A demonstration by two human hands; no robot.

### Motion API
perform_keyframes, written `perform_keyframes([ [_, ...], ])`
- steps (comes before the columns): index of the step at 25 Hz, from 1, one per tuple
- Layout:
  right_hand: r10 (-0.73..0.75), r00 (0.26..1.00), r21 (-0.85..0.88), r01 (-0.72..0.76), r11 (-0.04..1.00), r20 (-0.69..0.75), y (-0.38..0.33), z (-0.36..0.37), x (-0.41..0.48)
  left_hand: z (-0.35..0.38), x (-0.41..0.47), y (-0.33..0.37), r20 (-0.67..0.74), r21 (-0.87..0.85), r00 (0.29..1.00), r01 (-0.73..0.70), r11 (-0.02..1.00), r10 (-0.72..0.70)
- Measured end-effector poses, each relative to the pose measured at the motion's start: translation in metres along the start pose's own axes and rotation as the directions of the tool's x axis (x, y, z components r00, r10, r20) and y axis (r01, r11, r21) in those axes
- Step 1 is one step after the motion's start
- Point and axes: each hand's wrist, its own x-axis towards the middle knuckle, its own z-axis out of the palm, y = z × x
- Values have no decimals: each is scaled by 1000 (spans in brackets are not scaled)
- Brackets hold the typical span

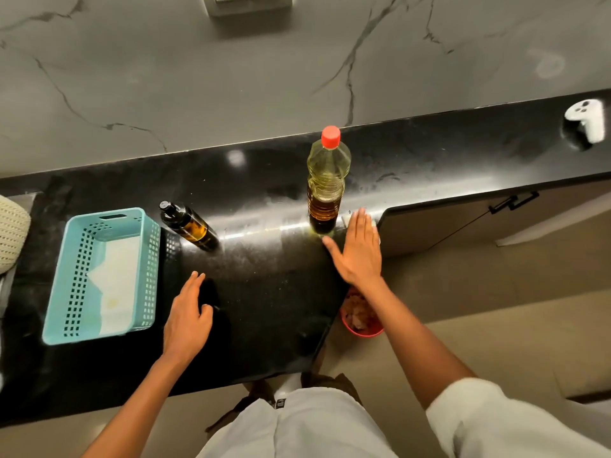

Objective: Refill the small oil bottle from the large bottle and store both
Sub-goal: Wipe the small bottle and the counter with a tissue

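A large clear bottle [326, 180] with a red cap and yellow oil stands upright on the black counter [264, 292], right of centre. A small dark oil bottle [189, 226] with a black pump top stands to its left, beside a light blue basket [76, 246]. My right hand [358, 249] is flat and open, just right of the large bottle's base, not holding it. My left hand [188, 315] rests on the counter below the small bottle, fingers apart, holding nothing.
The blue perforated basket has white paper in its bottom. A white controller [587, 119] lies at the counter's far right. A red bowl [362, 317] sits below the counter edge on the right. A cabinet door with a black handle [514, 202] is at right.
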Motion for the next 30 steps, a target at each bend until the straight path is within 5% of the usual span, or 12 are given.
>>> perform_keyframes([
  [6, -27, 999, -46, 28, 999, 34, -14, -16, 31, 2, 0, 1, -10, -18, 1000, 9, 1000, -9],
  [13, -338, 935, -88, 347, 934, 105, -24, 49, -85, -2, -4, 5, -10, -66, 1000, 10, 998, -11],
  [16, -180, 983, -165, 182, 969, 25, -10, 33, -55, -8, -6, 2, 9, -153, 1000, 10, 988, -9],
  [19, 66, 998, -66, -67, 996, -21, -16, 10, -14, -14, -18, -10, 20, -208, 1000, 15, 978, -11],
  [22, 115, 993, 2, -115, 993, -17, -55, 19, -14, -15, -35, -29, 32, -241, 999, -6, 971, 14],
  [27, -180, 982, -83, 184, 979, 55, -167, 93, -101, -11, -54, -56, 46, -294, 997, -38, 955, 54],
  [30, -475, 870, -95, 488, 868, 130, -204, 140, -173, -15, -52, -64, 47, -271, 995, -74, 960, 90],
])
